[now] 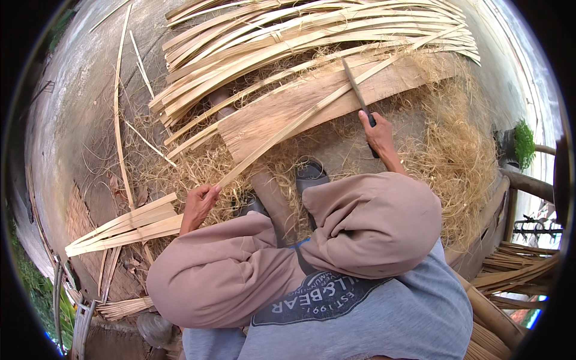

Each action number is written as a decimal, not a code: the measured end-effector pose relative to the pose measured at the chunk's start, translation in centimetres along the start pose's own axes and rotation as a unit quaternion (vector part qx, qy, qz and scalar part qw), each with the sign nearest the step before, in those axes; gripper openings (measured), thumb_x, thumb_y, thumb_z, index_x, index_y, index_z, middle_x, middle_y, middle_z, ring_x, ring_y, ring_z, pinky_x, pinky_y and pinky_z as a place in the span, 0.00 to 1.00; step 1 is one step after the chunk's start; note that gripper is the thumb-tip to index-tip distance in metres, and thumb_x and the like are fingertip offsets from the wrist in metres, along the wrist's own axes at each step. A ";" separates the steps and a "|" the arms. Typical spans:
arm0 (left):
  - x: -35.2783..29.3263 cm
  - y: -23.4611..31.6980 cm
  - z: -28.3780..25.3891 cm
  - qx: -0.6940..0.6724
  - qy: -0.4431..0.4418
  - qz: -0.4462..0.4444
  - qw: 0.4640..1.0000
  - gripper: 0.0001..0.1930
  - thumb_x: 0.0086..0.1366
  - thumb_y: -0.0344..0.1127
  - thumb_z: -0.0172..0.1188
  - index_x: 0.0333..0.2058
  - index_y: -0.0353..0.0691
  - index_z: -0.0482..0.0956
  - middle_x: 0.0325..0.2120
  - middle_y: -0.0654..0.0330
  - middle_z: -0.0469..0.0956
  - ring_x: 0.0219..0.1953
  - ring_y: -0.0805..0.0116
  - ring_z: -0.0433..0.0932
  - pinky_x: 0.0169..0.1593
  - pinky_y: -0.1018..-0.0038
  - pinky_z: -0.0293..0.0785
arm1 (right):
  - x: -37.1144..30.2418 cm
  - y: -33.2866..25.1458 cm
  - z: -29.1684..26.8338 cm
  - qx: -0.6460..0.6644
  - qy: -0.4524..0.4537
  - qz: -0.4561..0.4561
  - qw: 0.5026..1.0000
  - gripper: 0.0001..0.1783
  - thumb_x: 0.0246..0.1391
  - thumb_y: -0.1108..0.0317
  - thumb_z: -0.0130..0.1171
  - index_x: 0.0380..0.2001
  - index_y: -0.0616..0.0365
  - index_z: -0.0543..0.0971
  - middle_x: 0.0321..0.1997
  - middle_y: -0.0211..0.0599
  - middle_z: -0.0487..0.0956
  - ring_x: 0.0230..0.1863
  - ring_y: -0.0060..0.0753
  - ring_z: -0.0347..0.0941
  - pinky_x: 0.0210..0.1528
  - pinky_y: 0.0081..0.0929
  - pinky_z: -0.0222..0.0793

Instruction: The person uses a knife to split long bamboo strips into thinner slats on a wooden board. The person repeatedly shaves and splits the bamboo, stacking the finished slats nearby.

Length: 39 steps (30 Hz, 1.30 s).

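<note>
My left hand (200, 205) pinches the near end of a long pale bamboo strip (298, 121). The strip slants up to the right across a wooden plank (264, 127). In my right hand (378, 135) is a knife (355, 87) with a dark handle, its blade pointing away from me. The blade lies over or against the strip where they cross; I cannot tell whether they touch. Beyond the plank lies a wide pile of bamboo strips (240, 60), tied in places.
Curly bamboo shavings (459, 156) cover the ground around the plank, thickest at the right. A smaller bunch of strips (129, 228) lies by my left knee. Single strips (119, 108) lie on the concrete at the left. A green plant (524, 144) and bamboo poles (531, 185) stand at the right.
</note>
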State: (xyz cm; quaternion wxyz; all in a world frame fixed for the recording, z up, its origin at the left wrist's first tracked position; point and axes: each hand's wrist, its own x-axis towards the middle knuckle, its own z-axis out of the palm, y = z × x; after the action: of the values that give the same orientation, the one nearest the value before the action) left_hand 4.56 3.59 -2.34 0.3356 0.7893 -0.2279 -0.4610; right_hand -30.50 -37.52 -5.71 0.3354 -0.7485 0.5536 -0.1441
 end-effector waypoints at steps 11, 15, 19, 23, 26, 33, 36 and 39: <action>4.0 4.6 9.8 0.146 0.131 0.166 0.967 0.19 0.72 0.45 0.63 0.29 0.34 0.80 0.14 0.53 0.68 0.17 0.66 0.64 0.24 0.65 0.60 | -5.3 -2.7 1.0 -0.132 -0.130 -0.206 0.961 0.24 0.59 0.44 0.66 0.30 0.56 0.76 0.29 0.44 0.78 0.34 0.52 0.79 0.36 0.46 0.74; 4.4 5.3 10.6 0.126 0.111 0.192 0.967 0.19 0.72 0.45 0.62 0.28 0.34 0.80 0.15 0.54 0.70 0.18 0.67 0.65 0.25 0.64 0.61 | -2.5 0.4 -1.0 -0.145 -0.079 -0.242 0.956 0.24 0.59 0.46 0.67 0.29 0.58 0.76 0.28 0.44 0.79 0.30 0.52 0.78 0.33 0.44 0.73; 3.1 4.4 9.9 0.124 0.104 0.161 0.973 0.20 0.72 0.45 0.62 0.27 0.34 0.81 0.15 0.58 0.72 0.20 0.71 0.66 0.26 0.67 0.62 | 0.5 6.8 -7.0 -0.081 0.053 0.004 0.995 0.30 0.62 0.43 0.63 0.23 0.62 0.75 0.18 0.43 0.74 0.21 0.45 0.73 0.28 0.41 0.69; 3.3 3.6 10.1 0.088 0.124 0.182 0.972 0.21 0.71 0.47 0.63 0.25 0.36 0.78 0.14 0.51 0.69 0.16 0.59 0.64 0.25 0.62 0.62 | 1.2 9.9 -11.0 -0.074 0.155 0.068 0.983 0.33 0.64 0.41 0.60 0.23 0.64 0.76 0.14 0.41 0.70 0.18 0.36 0.70 0.24 0.40 0.65; 3.1 4.2 10.3 0.164 0.149 0.165 0.961 0.21 0.71 0.48 0.63 0.24 0.37 0.76 0.14 0.50 0.69 0.16 0.54 0.65 0.24 0.61 0.62 | -2.8 2.6 -3.7 -0.075 0.006 -0.035 0.997 0.30 0.64 0.43 0.61 0.26 0.64 0.77 0.15 0.44 0.71 0.17 0.38 0.68 0.23 0.39 0.64; 3.3 3.8 10.5 0.193 0.148 0.194 0.950 0.21 0.72 0.48 0.62 0.25 0.39 0.75 0.15 0.47 0.71 0.17 0.45 0.69 0.23 0.56 0.62 | -4.8 0.0 2.2 -0.074 -0.061 -0.202 0.975 0.29 0.61 0.41 0.63 0.24 0.58 0.75 0.21 0.44 0.76 0.23 0.48 0.73 0.26 0.43 0.67; 3.6 4.0 10.7 0.184 0.139 0.219 0.948 0.21 0.72 0.48 0.62 0.26 0.37 0.75 0.13 0.50 0.69 0.14 0.52 0.68 0.22 0.58 0.59 | 2.9 5.3 -5.4 0.016 0.124 0.088 0.988 0.34 0.64 0.38 0.58 0.21 0.61 0.75 0.15 0.37 0.72 0.19 0.33 0.71 0.22 0.38 0.64; 4.7 3.8 10.6 0.096 0.113 0.204 0.968 0.22 0.73 0.50 0.62 0.25 0.38 0.75 0.11 0.61 0.64 0.13 0.69 0.63 0.21 0.65 0.54 | 5.3 6.7 -8.7 0.022 0.191 0.102 0.976 0.35 0.64 0.38 0.58 0.21 0.62 0.75 0.15 0.39 0.73 0.18 0.35 0.70 0.22 0.37 0.64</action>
State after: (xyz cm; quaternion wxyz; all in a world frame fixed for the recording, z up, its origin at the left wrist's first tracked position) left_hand -2.79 -5.51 -5.92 0.3687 0.8014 -0.3882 -0.2667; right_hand -38.68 -46.48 -4.53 0.2531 -0.6390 0.6776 -0.2618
